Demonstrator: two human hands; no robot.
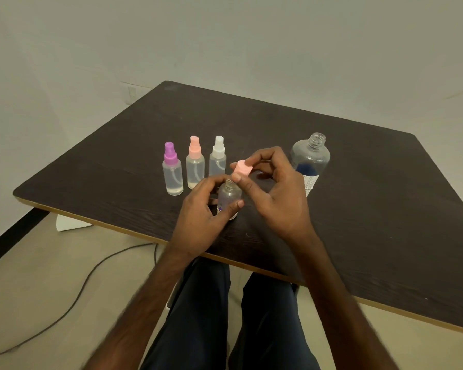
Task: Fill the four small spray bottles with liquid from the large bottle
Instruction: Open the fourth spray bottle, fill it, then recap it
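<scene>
Trousers (pixel 201 321), dark table (pixel 372 209), pale walls (pixel 225 36)

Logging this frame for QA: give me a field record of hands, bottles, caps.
left grip: round uncapped small bottle, upright
right grip: pinches pink spray cap, just above that bottle's neck, not seated
capped row: purple-capped bottle, pink-capped bottle, white-capped bottle, left to right, upright, beyond the hands
large bottle: upright, cap off, right of the row
surface: dark table
</scene>
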